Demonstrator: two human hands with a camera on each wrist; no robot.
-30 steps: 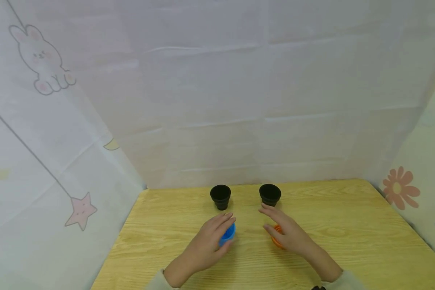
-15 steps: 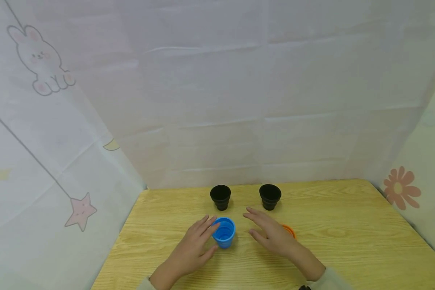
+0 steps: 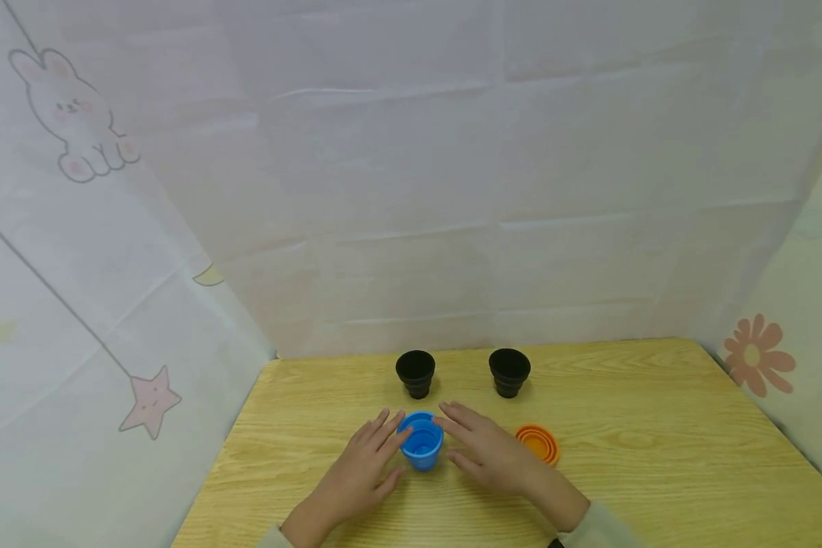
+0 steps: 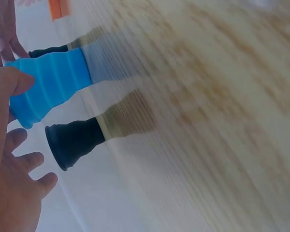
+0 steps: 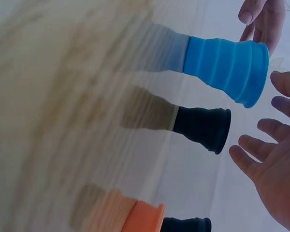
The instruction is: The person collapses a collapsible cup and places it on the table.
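A blue collapsible cup [image 3: 422,445] stands upright and extended on the table, between the two hands. My left hand [image 3: 356,472] is at its left side, fingers spread and fingertips right at the rim. From the right, my right hand [image 3: 489,453] reaches toward the same cup with loosely straight fingers, its fingertips at the rim in the head view. In the right wrist view, a gap shows between those fingers and the blue cup [image 5: 227,65]. Just right of the right hand lies an orange collapsible cup [image 3: 538,444], low and folded down.
Two black cups stand upright farther back: a left black cup [image 3: 416,374] and a right black cup [image 3: 510,373]. The wooden table [image 3: 644,426] ends at a pale printed cloth backdrop [image 3: 411,190], which also rises at both sides.
My right hand has moved left from over the orange cup to the blue cup, uncovering the orange one. My left hand has drawn back a little left, leaving the blue cup more visible.
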